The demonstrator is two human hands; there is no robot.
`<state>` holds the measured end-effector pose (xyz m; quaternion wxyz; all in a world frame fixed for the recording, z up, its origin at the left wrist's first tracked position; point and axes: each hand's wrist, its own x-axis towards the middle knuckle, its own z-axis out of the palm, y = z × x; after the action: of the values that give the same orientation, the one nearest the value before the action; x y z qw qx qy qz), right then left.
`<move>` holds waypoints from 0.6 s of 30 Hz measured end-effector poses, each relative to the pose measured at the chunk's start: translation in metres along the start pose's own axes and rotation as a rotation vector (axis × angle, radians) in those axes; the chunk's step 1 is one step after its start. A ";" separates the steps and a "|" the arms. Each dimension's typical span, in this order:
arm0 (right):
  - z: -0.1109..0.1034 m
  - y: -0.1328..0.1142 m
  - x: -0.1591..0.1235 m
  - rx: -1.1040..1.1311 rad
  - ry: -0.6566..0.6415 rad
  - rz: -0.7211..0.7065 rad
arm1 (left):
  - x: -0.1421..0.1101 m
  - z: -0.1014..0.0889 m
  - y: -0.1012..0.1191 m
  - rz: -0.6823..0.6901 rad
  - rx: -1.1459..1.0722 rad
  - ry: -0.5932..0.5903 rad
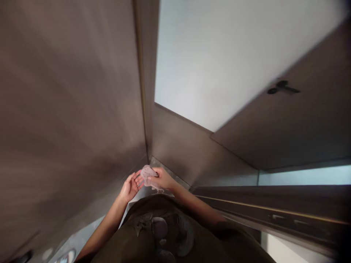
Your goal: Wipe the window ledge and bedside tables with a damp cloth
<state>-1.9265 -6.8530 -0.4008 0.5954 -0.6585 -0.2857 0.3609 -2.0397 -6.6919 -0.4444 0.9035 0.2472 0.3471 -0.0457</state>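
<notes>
A crumpled pale pink piece of thin cloth or tissue (148,176) hangs in front of my chest. My right hand (162,178) pinches it from above, with the fingers closed over its upper part. My left hand (132,187) is beside it, palm turned up and fingers spread, its fingertips at or very near the cloth's left edge. Whether they touch it, I cannot tell. The lower end of the cloth hangs just past my right hand.
Tall brown laminate panels (68,109) rise on the left, and a brown door (274,128) with a black handle (283,87) stands at upper right. A long dark ledge (263,208) with a gold strip runs along the right. My dark printed shirt (161,233) fills the bottom.
</notes>
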 end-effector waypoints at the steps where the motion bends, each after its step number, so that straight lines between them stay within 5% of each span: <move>1: -0.020 0.009 -0.004 0.023 0.019 0.013 | 0.029 0.012 -0.008 -0.034 0.028 -0.067; 7: -0.150 0.033 0.001 0.248 0.325 0.006 | 0.196 0.133 -0.032 -0.246 0.298 -0.409; 12: -0.251 0.035 0.036 0.526 0.613 0.012 | 0.338 0.242 -0.037 -0.522 0.719 -0.713; 18: -0.371 0.036 0.104 0.309 0.984 0.092 | 0.493 0.359 -0.034 -0.737 0.924 -0.803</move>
<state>-1.5662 -6.9879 -0.4394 0.7333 -0.6664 0.1143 0.0722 -1.4588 -6.8500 -0.5503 0.6901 0.4353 -0.0065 -0.5781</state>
